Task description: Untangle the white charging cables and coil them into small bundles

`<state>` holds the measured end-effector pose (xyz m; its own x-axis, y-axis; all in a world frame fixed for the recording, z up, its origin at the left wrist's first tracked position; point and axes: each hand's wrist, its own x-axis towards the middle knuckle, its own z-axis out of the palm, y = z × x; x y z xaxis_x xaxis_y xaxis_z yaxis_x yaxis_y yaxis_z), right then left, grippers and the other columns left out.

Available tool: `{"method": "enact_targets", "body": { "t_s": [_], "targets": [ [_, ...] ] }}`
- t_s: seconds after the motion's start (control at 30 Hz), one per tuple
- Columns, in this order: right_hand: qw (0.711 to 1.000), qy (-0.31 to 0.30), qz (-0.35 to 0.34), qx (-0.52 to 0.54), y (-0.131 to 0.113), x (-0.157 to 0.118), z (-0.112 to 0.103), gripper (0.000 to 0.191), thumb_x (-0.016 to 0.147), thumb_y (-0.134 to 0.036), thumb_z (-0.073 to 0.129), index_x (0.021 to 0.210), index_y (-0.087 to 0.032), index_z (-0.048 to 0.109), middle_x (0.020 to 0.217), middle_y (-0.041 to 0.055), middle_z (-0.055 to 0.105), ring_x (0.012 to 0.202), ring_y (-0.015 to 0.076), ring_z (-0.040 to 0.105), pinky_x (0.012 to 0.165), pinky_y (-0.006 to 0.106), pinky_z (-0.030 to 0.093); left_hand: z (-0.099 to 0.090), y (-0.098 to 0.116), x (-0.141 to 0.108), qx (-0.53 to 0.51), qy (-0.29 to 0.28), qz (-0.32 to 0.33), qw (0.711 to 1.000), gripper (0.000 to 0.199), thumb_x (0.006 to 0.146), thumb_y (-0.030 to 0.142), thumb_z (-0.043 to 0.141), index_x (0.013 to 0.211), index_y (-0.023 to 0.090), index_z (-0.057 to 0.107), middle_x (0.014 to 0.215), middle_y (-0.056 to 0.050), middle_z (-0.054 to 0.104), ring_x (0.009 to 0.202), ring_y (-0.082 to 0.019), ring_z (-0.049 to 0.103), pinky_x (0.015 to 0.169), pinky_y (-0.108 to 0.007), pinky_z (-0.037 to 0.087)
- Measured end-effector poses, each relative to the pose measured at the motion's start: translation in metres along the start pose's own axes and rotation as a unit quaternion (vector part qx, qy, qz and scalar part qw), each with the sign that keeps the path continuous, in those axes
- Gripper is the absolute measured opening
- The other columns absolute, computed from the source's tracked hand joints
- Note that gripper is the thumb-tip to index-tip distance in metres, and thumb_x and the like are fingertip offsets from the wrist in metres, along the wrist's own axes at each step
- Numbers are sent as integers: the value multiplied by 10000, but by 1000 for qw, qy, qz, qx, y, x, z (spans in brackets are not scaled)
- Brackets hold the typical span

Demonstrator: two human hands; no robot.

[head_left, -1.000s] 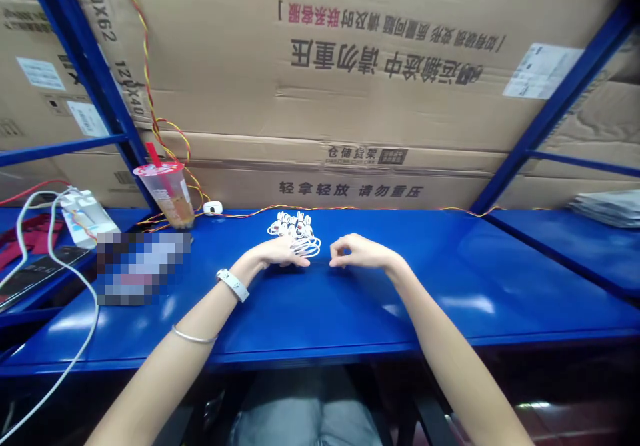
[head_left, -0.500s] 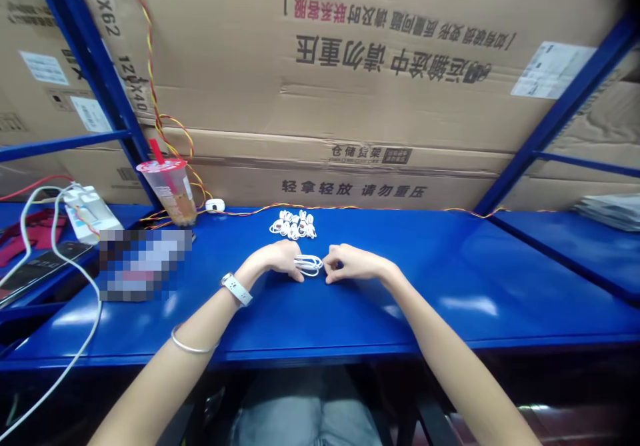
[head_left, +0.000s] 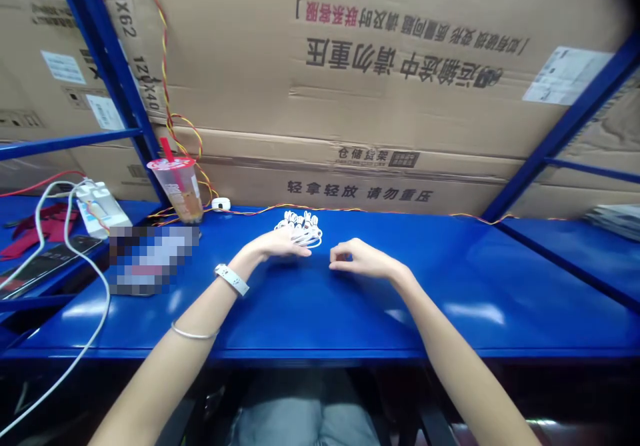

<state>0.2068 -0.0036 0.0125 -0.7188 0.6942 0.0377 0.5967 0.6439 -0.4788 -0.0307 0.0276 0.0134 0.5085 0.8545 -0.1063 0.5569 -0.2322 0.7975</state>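
Observation:
My left hand (head_left: 280,243), with a white band on the wrist, holds a looped white cable (head_left: 309,237) just in front of a group of small white cable bundles (head_left: 298,219) on the blue tabletop (head_left: 310,313). The cable overlaps the bundles in view, and whether it touches them is unclear. To the right, my right hand (head_left: 357,258) hovers over the tabletop, its thumb and curled fingertips close together. Whether something tiny sits between those fingertips cannot be made out.
A drink cup (head_left: 179,189) with a red straw stands at the back left, beside a small white case (head_left: 221,204). Nearer lies a blurred-out item (head_left: 153,259). A white power strip (head_left: 103,209) trails cables at far left. Cardboard (head_left: 320,119) lines the back.
My left hand has moved away from me with the looped cable, up to the bundles. The right hand has drawn slightly apart from the cable. The view has shifted a little.

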Motion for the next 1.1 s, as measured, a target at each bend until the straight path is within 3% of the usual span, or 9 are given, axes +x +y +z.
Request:
{"method": "enact_targets", "body": {
  "t_s": [0.23, 0.37, 0.5, 0.67, 0.93, 1.1],
  "targets": [
    [977, 87, 33, -192, -7, 5, 8, 205, 920, -266, 477, 790, -156, 589, 794, 51, 635, 717, 149, 531, 643, 245, 316, 5, -3, 5, -191, 5, -13, 982, 350, 654, 402, 724, 821, 147, 552, 699, 5, 520, 515, -61, 359, 468, -223, 224],
    [946, 93, 33, -309, -12, 7, 10, 175, 927, -241, 483, 834, -148, 599, 830, 78, 641, 772, 178, 558, 679, 267, 317, 6, -4, 8, -252, 10, -15, 967, 357, 688, 373, 716, 913, 140, 566, 676, 22, 505, 472, -32, 313, 452, -205, 181],
    [932, 92, 42, -349, -13, 10, 12, 213, 949, -237, 454, 846, -133, 609, 849, 96, 649, 788, 188, 569, 691, 278, 324, 6, -7, 11, -287, 25, -34, 957, 335, 688, 342, 726, 887, 134, 556, 658, 25, 504, 462, -26, 326, 446, -197, 180],
    [913, 83, 34, -399, -13, 16, 23, 199, 928, -133, 452, 814, -111, 614, 811, 119, 648, 802, 211, 562, 710, 310, 319, 3, -11, 13, -247, 29, -71, 966, 335, 668, 339, 727, 882, 155, 545, 627, 39, 473, 447, -35, 302, 441, -205, 161],
    [862, 64, -97, -494, -7, 17, 38, 190, 913, -69, 429, 831, -117, 593, 780, 96, 614, 782, 209, 519, 725, 338, 334, -3, -13, 10, -65, 18, -99, 993, 352, 634, 369, 720, 878, 175, 556, 568, 57, 425, 456, -78, 329, 447, -228, 227],
    [818, 54, -186, -541, -5, 3, 30, 257, 921, -24, 367, 804, -126, 572, 748, 69, 576, 736, 183, 499, 719, 336, 346, 5, -16, 9, 1, -39, -84, 996, 334, 639, 423, 706, 642, 187, 470, 517, 51, 403, 460, -84, 321, 457, -232, 218]
  ]
}}
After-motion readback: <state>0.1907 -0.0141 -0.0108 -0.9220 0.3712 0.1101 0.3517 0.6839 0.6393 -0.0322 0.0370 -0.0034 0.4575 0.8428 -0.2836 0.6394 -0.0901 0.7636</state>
